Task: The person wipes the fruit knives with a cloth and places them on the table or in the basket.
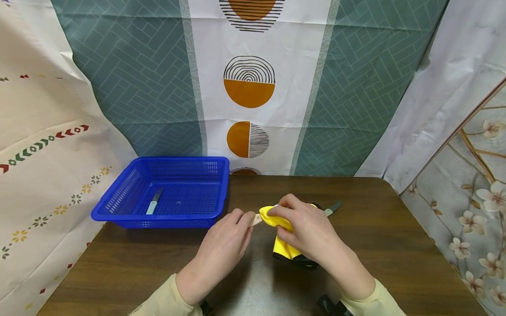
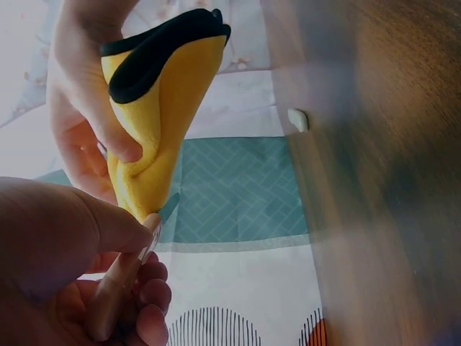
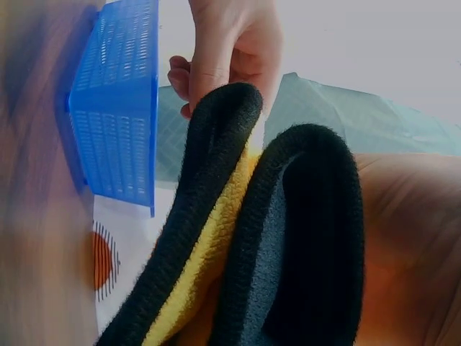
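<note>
A brown wooden desk [image 1: 395,241], bright with glare at its near middle, stands before a teal herringbone backdrop [image 1: 367,87] whose white central band [image 1: 290,57] carries orange circles. A cream patterned sheet [image 1: 47,188] hangs at left, flowered fabric [image 1: 470,210] at right. A blue basket [image 1: 186,218] at the back left holds a small knife [image 1: 152,207]. Over the desk's middle, the left hand [image 1: 227,239] grips a pale handle [image 1: 256,220]; the right hand [image 1: 308,226] pinches a folded, black-edged yellow cloth [image 1: 285,249] at the handle's far end. Another blade [image 1: 336,206] shows just beyond the right hand.
</note>
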The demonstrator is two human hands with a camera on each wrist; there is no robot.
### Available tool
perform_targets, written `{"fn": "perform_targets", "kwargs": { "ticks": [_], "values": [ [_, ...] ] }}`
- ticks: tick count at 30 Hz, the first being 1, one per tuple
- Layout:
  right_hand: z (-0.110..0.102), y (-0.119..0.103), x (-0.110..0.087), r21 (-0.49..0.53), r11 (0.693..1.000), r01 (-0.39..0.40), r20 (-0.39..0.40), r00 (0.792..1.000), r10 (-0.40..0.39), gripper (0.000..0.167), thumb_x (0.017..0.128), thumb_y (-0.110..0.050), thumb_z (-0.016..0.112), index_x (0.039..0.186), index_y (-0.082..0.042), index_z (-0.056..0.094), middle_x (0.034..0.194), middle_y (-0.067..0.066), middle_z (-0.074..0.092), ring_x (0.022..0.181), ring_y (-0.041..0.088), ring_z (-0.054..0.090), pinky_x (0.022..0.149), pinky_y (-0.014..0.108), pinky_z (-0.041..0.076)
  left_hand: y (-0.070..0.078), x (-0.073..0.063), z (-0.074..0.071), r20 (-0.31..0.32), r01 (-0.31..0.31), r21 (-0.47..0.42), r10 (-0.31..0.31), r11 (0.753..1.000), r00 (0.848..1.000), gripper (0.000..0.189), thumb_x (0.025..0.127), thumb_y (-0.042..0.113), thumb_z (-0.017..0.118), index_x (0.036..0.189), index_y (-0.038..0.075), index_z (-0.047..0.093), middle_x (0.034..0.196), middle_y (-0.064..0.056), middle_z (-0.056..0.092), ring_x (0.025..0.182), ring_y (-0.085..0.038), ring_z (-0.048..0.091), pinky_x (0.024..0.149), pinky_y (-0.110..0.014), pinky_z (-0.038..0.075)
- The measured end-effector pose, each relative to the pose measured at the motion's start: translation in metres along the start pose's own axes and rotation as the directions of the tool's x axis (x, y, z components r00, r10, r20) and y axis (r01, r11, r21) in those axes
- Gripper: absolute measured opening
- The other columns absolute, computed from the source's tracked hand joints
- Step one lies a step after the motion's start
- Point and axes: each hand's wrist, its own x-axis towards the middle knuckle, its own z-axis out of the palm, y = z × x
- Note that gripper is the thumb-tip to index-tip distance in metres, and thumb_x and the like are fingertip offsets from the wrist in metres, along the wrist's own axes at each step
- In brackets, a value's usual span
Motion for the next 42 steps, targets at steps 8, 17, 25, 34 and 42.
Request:
{"fn": "perform_targets", "kwargs": {
  "ticks": [8, 17, 25, 34, 42],
  "values": [
    [0.001, 0.002, 0.001, 0.001, 1.0, 0.003, 0.006, 1.0, -0.003, 0.036, 0.086, -0.009, 0.091, 0.119, -0.02, 0.083, 0.113, -0.001, 0.065, 0.076, 0.014, 0.063, 0.065, 0.029, 0.051, 0.0, 0.0, 0.001, -0.011, -0.014, 0.0, 0.014, 1.0, 1.0, 0.033, 0.094, 0.011, 0.089, 0.119, 0.006, 0.069, 0.09, -0.003, 0.061, 0.071, -0.017, 0.058, 0.058, -0.03, 0.051],
    [0.0, 0.003, 0.001, -0.016, 1.0, 0.003, -0.002, 1.0, -0.003, 0.036, 0.086, -0.008, 0.09, 0.118, -0.02, 0.083, 0.113, -0.002, 0.065, 0.075, 0.014, 0.061, 0.063, 0.029, 0.05, 0.0, 0.0, 0.003, -0.056, -0.033, 0.009, 0.033, 0.999, 0.998, 0.035, 0.089, 0.006, 0.091, 0.115, 0.006, 0.068, 0.089, -0.003, 0.06, 0.069, -0.018, 0.059, 0.057, -0.032, 0.051],
    [0.0, 0.006, 0.001, -0.009, 1.0, -0.005, -0.013, 1.0, 0.005, 0.035, 0.086, -0.007, 0.089, 0.118, -0.02, 0.083, 0.112, -0.002, 0.065, 0.076, 0.013, 0.061, 0.063, 0.029, 0.049, 0.0, 0.0, 0.002, -0.053, -0.038, 0.016, 0.038, 0.999, 0.998, 0.032, 0.091, 0.006, 0.089, 0.115, 0.006, 0.068, 0.089, -0.003, 0.06, 0.07, -0.018, 0.059, 0.057, -0.031, 0.051],
    [-0.001, 0.011, 0.0, -0.011, 1.0, -0.026, -0.022, 0.999, 0.026, 0.036, 0.085, -0.007, 0.09, 0.118, -0.02, 0.083, 0.112, -0.003, 0.064, 0.077, 0.012, 0.061, 0.064, 0.031, 0.05, 0.0, 0.0, 0.002, -0.065, -0.041, 0.022, 0.042, 0.999, 0.997, 0.033, 0.09, 0.006, 0.089, 0.115, 0.006, 0.068, 0.089, -0.003, 0.06, 0.07, -0.018, 0.06, 0.058, -0.032, 0.052],
    [-0.003, 0.017, 0.0, -0.009, 0.999, -0.051, -0.018, 0.999, 0.051, 0.036, 0.086, -0.007, 0.089, 0.119, -0.02, 0.083, 0.113, -0.003, 0.064, 0.078, 0.012, 0.061, 0.065, 0.032, 0.05, 0.0, 0.0, 0.002, -0.07, -0.041, 0.024, 0.043, 0.999, 0.997, 0.033, 0.09, 0.006, 0.089, 0.115, 0.006, 0.068, 0.089, -0.003, 0.06, 0.07, -0.018, 0.059, 0.057, -0.031, 0.051]
  ]
}}
